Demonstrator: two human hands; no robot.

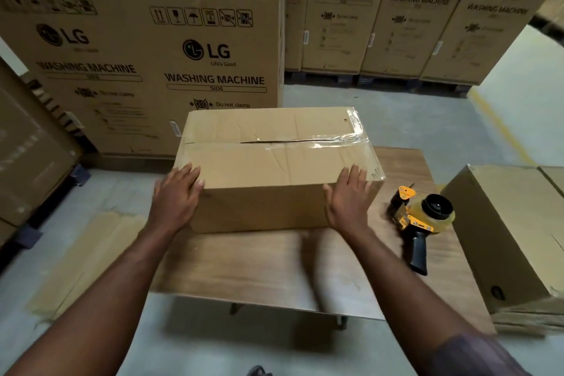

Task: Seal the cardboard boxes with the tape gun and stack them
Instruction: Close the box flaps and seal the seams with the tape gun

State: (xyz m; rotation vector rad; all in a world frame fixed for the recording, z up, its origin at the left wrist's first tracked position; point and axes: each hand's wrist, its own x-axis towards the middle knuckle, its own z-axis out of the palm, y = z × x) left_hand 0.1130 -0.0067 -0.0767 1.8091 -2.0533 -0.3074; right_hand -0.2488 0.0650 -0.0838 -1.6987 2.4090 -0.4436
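Standing over the small wooden table (pixel 244 262), the person has both hands on the near edge of a cardboard box (pixel 268 162) that sits square in the middle of it. The left hand (pixel 175 192) lies over the box's near left corner and the right hand (pixel 348 195) over the near right corner. On each hand the fingers are straight and flat on the top flaps, and the thumb points down the front face; neither hand is curled round anything.

Clear tape (pixel 335 140) glints along the right half of the box's centre seam and folds over the right end. A dark slit shows where the flaps meet near the middle.

The tape gun (pixel 422 217), yellow with a black handle, lies on its side on the table to the right of the box, apart from the right hand. Just beyond it a second cardboard box (pixel 503 229) stands at the table's right edge.

Behind the table, large LG washing machine cartons (pixel 158 64) are stacked in rows. A flattened sheet of cardboard (pixel 91 253) lies on the grey floor (pixel 396 119) to the left.
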